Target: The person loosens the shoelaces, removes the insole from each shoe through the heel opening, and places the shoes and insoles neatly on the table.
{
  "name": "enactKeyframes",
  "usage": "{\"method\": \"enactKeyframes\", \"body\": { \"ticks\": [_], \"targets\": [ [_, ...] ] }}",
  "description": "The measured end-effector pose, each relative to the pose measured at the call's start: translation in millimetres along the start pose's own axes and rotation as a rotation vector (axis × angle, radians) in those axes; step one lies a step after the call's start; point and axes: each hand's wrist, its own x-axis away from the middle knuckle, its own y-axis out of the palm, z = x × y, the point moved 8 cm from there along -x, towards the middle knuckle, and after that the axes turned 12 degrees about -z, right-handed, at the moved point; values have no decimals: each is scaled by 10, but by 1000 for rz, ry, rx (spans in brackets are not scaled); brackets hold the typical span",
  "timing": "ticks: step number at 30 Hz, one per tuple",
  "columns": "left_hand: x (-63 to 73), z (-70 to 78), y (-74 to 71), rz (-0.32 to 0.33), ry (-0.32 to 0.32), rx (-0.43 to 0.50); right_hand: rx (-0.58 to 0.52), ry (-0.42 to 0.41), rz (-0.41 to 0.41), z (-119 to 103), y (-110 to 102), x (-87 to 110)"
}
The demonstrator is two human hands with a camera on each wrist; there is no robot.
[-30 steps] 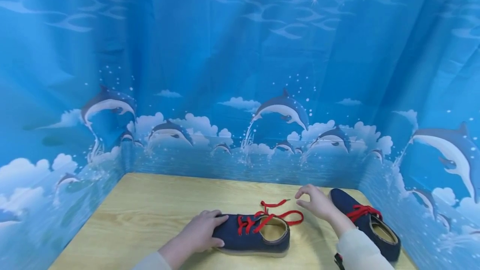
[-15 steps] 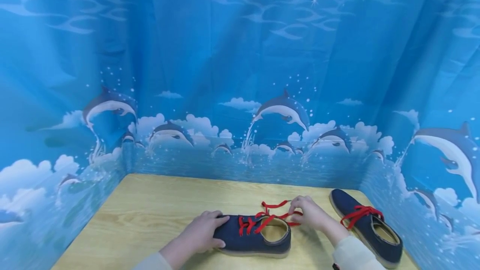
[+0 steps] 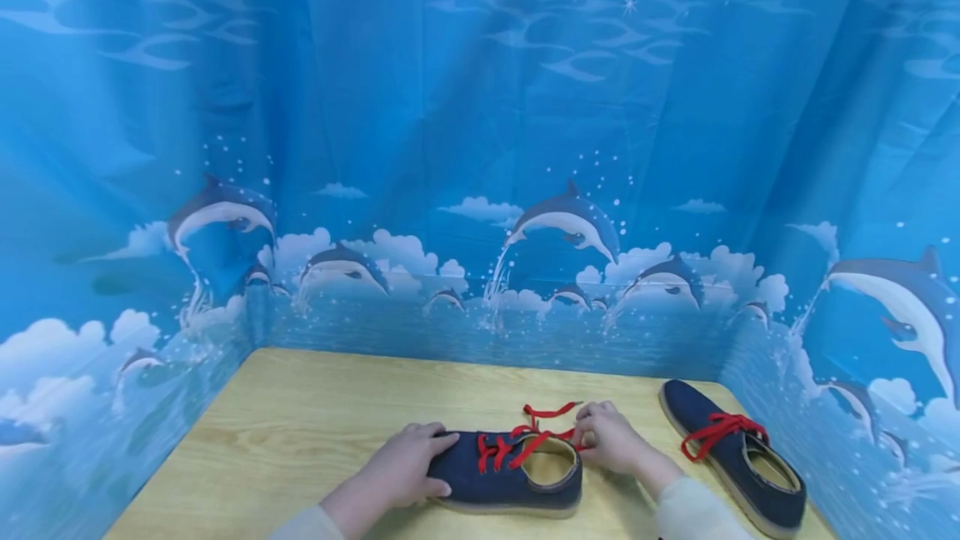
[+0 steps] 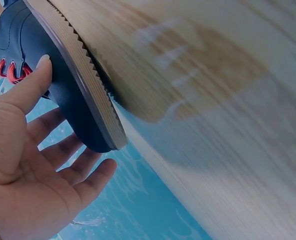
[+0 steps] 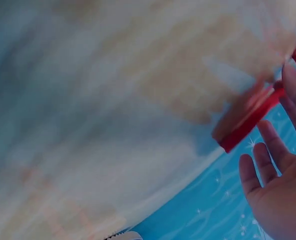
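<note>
A navy shoe (image 3: pixel 480 482) with red laces lies on the table, its toe to the left. My left hand (image 3: pixel 401 463) grips the toe, thumb on the near side and fingers across the far side. In the left wrist view, the thumb presses the dark upper of the shoe (image 4: pixel 70 105), and the fingers curve around the toe. Beside the heel, my right hand (image 3: pixel 611 442) pinches a red shoelace (image 5: pixel 250 120), partly hidden behind the fingers. The other lace end (image 3: pixel 551 412) lies loose on the table behind the shoe opening.
A second navy shoe (image 3: pixel 750 473) with a tied red lace stands at the table's right side. The light wood table (image 3: pixel 300 407) is enclosed by a blue curtain (image 3: pixel 465 148) printed with dolphins.
My right hand has moved left and down to the lace loop beside the heel and now pinches it. The left hand and the shoe have stayed in place.
</note>
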Motion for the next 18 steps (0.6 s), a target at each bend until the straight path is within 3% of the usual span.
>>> {"method": "enactKeyframes", "body": {
  "ticks": [6,18],
  "targets": [
    [-12,6,17,3,5,-12,-4,0,48,-8,-159,52],
    [13,10,-2,18,3,-18,-254,99,135,206,-827,132]
  ]
}}
